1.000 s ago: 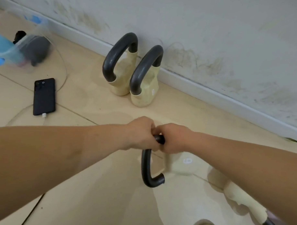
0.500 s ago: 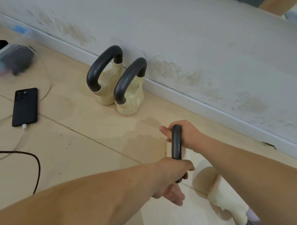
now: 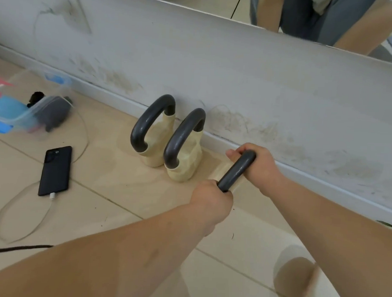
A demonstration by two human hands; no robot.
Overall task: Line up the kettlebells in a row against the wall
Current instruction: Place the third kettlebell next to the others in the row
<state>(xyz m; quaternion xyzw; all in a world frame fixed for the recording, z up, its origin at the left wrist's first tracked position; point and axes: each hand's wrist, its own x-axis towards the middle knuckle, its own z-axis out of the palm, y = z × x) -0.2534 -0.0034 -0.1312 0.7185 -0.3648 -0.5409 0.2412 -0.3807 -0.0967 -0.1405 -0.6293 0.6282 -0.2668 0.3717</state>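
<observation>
Two cream kettlebells with dark grey handles stand side by side against the wall (image 3: 237, 72): the left kettlebell (image 3: 154, 133) and the middle kettlebell (image 3: 183, 152). Just right of them is a third kettlebell (image 3: 236, 171), of which mainly the dark handle shows. My left hand (image 3: 211, 200) grips the near end of that handle and my right hand (image 3: 259, 166) grips the far end by the baseboard. Its cream body is mostly hidden under my hands. Another cream kettlebell (image 3: 295, 278) lies blurred at the lower right, partly behind my right arm.
A black phone (image 3: 55, 170) lies on the tiled floor at left, plugged into a white cable (image 3: 17, 220). A clear plastic box (image 3: 25, 111) with blue and dark items sits farther left. A dark cord (image 3: 18, 247) crosses the lower left. A mirror edge tops the wall.
Both hands have carried the third kettlebell away from me toward the wall, next to the two standing ones. Its handle has turned to run roughly parallel to theirs.
</observation>
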